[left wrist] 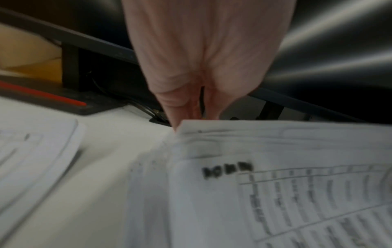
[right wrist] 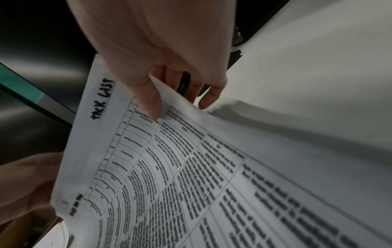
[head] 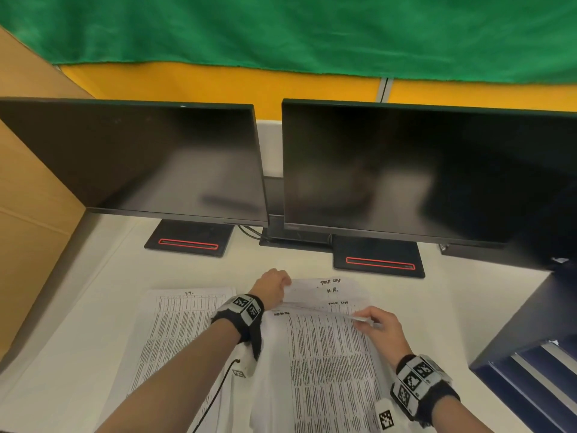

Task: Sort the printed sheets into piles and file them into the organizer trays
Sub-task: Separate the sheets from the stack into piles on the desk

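Left hand (head: 271, 284) pinches top-left corner of printed sheet (head: 324, 345); right hand (head: 379, 326) pinches top-right corner. Sheet lifted off stack on tabletop (head: 103, 264). Second pile (head: 178, 326) lies beside, left. Organizer trays (head: 530, 367) at right.

The left hand (left wrist: 203, 67) pinches the top corner of a blurred printed sheet (left wrist: 275, 184).

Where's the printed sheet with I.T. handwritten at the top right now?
In the head view, the I.T. sheet lies flat on the white desk, left of the left hand, before the left black monitor.
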